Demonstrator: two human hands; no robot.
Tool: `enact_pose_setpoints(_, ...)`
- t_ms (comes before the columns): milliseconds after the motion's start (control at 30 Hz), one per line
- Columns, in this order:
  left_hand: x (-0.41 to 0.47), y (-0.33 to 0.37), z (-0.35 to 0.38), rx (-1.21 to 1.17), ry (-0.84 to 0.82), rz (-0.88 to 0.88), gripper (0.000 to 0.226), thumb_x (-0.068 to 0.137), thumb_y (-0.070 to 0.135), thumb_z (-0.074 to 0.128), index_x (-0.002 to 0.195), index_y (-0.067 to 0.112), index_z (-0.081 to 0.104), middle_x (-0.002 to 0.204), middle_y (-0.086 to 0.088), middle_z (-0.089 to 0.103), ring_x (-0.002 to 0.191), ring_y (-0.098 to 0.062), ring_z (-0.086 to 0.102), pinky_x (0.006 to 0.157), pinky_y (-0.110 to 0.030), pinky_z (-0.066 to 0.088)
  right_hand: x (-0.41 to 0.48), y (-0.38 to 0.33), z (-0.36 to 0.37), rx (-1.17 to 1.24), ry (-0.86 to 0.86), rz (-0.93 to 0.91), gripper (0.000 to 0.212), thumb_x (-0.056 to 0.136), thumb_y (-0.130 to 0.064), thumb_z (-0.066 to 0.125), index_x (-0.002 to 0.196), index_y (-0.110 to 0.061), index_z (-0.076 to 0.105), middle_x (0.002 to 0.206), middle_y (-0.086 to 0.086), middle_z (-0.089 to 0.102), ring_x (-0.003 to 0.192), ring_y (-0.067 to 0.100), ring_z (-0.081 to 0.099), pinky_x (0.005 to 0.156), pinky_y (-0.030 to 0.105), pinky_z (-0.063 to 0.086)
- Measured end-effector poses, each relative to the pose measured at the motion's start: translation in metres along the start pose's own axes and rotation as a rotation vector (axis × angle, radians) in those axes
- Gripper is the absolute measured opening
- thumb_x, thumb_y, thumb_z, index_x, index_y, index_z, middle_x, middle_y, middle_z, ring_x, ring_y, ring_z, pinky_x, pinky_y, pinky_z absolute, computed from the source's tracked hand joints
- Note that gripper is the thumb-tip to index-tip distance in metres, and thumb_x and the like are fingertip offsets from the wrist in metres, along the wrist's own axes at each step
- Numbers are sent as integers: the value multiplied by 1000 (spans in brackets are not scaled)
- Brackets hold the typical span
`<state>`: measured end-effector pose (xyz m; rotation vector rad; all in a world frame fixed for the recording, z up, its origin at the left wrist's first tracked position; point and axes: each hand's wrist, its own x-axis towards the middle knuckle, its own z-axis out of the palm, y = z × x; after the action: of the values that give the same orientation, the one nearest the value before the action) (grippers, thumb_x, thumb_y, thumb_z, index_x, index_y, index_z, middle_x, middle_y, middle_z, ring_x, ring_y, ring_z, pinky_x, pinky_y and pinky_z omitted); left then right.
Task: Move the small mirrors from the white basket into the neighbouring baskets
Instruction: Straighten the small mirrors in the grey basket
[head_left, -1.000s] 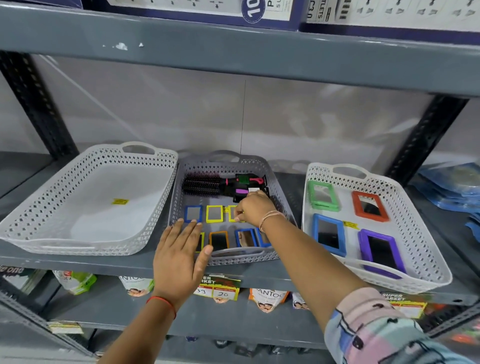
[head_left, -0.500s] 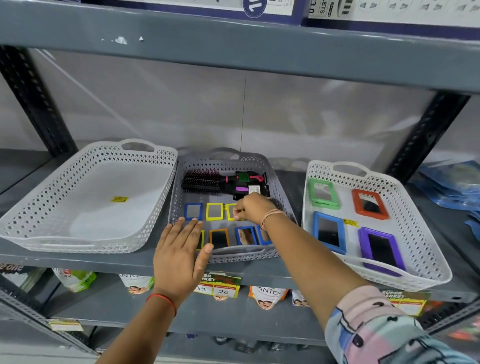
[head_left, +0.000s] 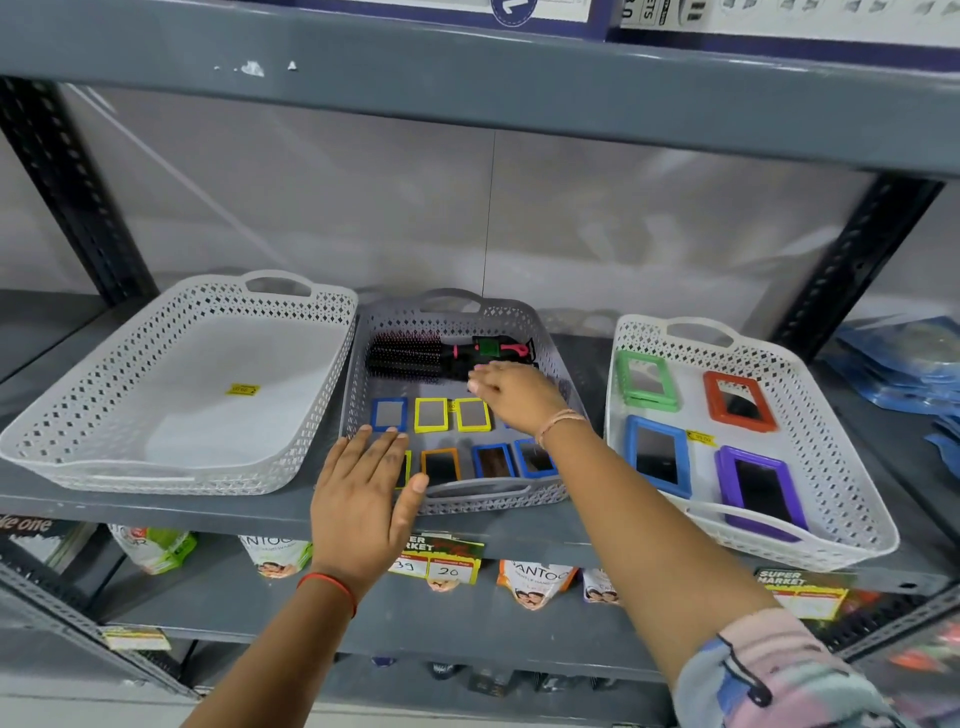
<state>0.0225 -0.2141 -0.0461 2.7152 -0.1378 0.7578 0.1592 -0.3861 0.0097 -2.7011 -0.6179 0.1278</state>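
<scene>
Your right hand (head_left: 511, 392) hovers over the grey basket (head_left: 358, 374), its grip loose and empty (near the hairbrush (head_left: 410, 356)). Your left hand (head_left: 363, 493) lies flat and open on the near rim

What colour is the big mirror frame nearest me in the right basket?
Purple, seen in the head view.

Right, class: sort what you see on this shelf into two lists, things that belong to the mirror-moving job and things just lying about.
Part of the job:
- small mirrors in the grey basket
- left white basket, holding only a yellow sticker
- right white basket with larger mirrors
- left hand, right hand

Just lying about:
- hairbrush
- blue packets
- sachets below
- price tags
</scene>
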Motion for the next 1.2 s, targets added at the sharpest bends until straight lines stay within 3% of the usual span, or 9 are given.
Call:
enact_pose_setpoints(100,0,-1,-1,4,2,6,73,98,48,11,110,-1,64,110,-19,66,111,-40,55,100,-41,25,-44,-11,-7,88,137,-4,47,100,-36,28,124,-8,58,133,10,58,126,23,49,110,36,35)
enact_pose_setpoints(167,1,-2,-1,7,11,18,72,99,46,12,107,-1,66,107,-19,67,108,-39,56,99,-42,26,-77,-12,2,-39,287,-23,58,97,-43,22,87,-8,67,90,10,71,87,25,64,81,36,51)
enact_pose_setpoints(233,2,-3,-1,9,12,26,70,99,44,13,106,-1,67,105,-18,68,107,-39,57,99,-42,28,-98,-10,17,-187,422,-22,60,92,-44,18,56,-12,55,53,3,56,51,20,52,52,27,43)
enact_pose_setpoints(333,2,-6,-1,6,20,38,69,100,42,14,102,0,69,102,-17,69,104,-38,59,98,-41,29,-110,-10,41,-279,553,-16,55,91,-34,30,44,-14,51,39,1,50,38,16,43,48,21,35)
enact_pose_setpoints(433,6,-12,-6,4,2,42,70,100,41,12,100,-1,69,99,-18,70,101,-38,60,97,-39,29,-114,-11,55,-259,634,-19,63,98,-37,19,52,-14,55,46,-1,56,48,17,52,58,25,42)
enact_pose_setpoints(567,14,-25,-9,4,-56,34,74,100,43,9,102,-1,68,102,-18,69,107,-38,58,99,-38,28,-109,-18,60,-246,664,-54,70,98,-41,7,58,-15,59,53,-2,61,54,18,58,66,27,27)
enact_pose_setpoints(767,18,-33,-9,-10,-102,51,79,98,47,4,109,-1,65,110,-18,66,117,-37,51,100,-46,37,-111,-27,58,-161,536,-39,78,94,-50,-1,70,-12,63,65,3,66,67,23,62,74,26,32)
enact_pose_setpoints(1000,17,-28,-10,38,-99,91,78,98,51,4,126,-5,50,130,-22,51,128,-39,35,108,-42,15,-115,-33,56,-157,487,0,80,93,-51,-1,97,-13,69,105,5,74,112,25,63,99,38,46)
enact_pose_setpoints(1200,13,-26,-8,17,-110,93,72,98,50,6,138,-2,35,142,-20,38,135,-32,20,111,-35,2,-114,-35,62,-256,443,25,75,94,-53,3,118,-13,62,133,6,59,132,25,46,113,40,23)
